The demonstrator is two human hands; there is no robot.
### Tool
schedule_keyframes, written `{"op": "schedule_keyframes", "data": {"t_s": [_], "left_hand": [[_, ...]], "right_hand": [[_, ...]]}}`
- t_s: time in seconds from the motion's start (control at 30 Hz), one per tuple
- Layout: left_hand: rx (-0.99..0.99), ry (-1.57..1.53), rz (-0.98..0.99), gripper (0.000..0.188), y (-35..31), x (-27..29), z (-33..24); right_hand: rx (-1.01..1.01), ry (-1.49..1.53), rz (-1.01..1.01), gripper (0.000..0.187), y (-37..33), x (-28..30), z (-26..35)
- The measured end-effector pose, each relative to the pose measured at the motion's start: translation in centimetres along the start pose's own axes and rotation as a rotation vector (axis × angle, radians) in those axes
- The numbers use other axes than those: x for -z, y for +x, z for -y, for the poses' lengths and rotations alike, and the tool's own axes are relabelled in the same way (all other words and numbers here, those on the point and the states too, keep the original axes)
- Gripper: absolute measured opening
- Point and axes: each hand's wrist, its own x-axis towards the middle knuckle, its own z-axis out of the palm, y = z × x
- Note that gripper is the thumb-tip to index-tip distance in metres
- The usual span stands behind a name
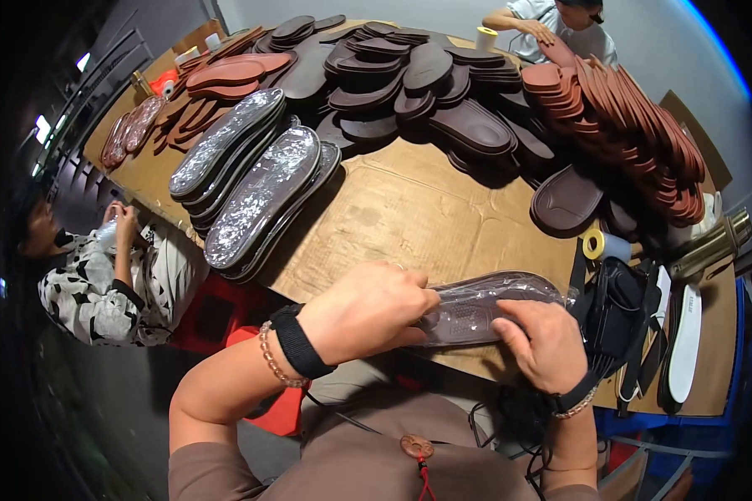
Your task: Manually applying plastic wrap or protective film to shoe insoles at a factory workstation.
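Observation:
A dark brown shoe insole [468, 313] in clear plastic film lies crosswise in front of me at the table's near edge. My left hand [376, 305] is closed on its left end, fingers curled into the film, hiding that end. My right hand [545, 341] grips the right part near the edge, thumb and forefinger bent over the film. Beyond my left hand, two stacks of film-wrapped dark insoles [267, 196] lie side by side.
Heaps of bare dark brown insoles [426, 71] cover the table's far side. Reddish-brown insoles [627, 125] pile up at the right, near a tape roll [593, 245], a black pouch [618, 305] and a white insole [685, 344]. One person [113, 267] sits left; another [551, 29] works at the far side.

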Motion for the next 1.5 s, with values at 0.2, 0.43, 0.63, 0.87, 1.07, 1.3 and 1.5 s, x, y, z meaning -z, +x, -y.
{"op": "schedule_keyframes", "data": {"t_s": [0.2, 0.43, 0.63, 0.87, 1.07, 1.3, 1.5], "left_hand": [[0.035, 0.052, 0.012, 0.028, -0.6, 1.5, -1.2], [0.196, 0.153, 0.056, 0.020, -1.1, 1.9, -2.4], [0.309, 0.171, -0.120, 0.028, -1.5, 1.9, -2.8], [0.269, 0.160, -0.227, 0.030, -2.1, 1.1, -2.3], [0.384, 0.192, -0.341, 0.029, -0.3, 0.6, -1.7], [0.489, 0.255, -0.385, 0.012, 1.2, 0.0, -1.8], [0.410, 0.163, -0.694, 0.011, 1.9, -1.0, -0.8]], "right_hand": [[0.037, -0.084, -0.113, 0.015, -1.5, 1.3, -0.8], [-0.045, -0.127, -0.096, 0.023, -1.1, 1.7, -1.3], [-0.116, 0.054, -0.280, 0.039, -0.8, 2.3, -1.1], [-0.260, -0.050, -0.273, 0.046, -0.6, 4.0, -2.0], [-0.250, -0.094, -0.235, 0.025, 0.4, 2.5, -5.2], [-0.368, 0.140, -0.339, 0.008, 0.5, 1.4, -5.4], [-0.270, 0.163, -0.386, 0.007, 0.9, 1.1, -5.6]]}}
